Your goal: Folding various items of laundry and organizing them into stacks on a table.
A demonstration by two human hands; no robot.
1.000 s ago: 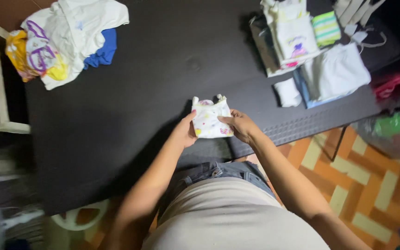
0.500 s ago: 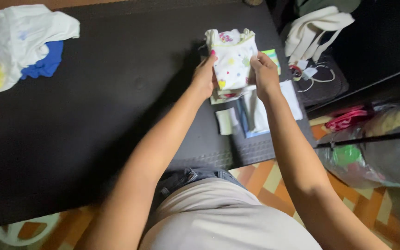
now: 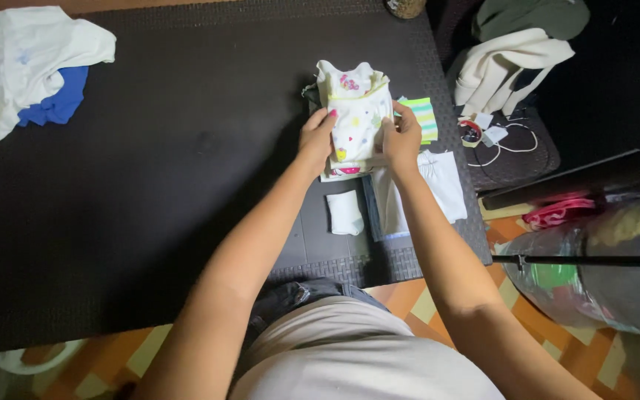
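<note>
Folded printed baby top held over the folded stack, upper centre of frame.

Left hand and right hand each pinch a side edge of the small folded garment, white with coloured spots; gripping both edges keeps the fold from opening. It sits on or just above a stack of folded clothes; contact can't be confirmed. A green-striped folded piece lies just right of it, white folded items and a small white cloth lower down, so finished pieces are grouped at the right side of the black table. An unfolded pile sits well apart, upper left. A cream bag lies off the table, upper right.
</note>
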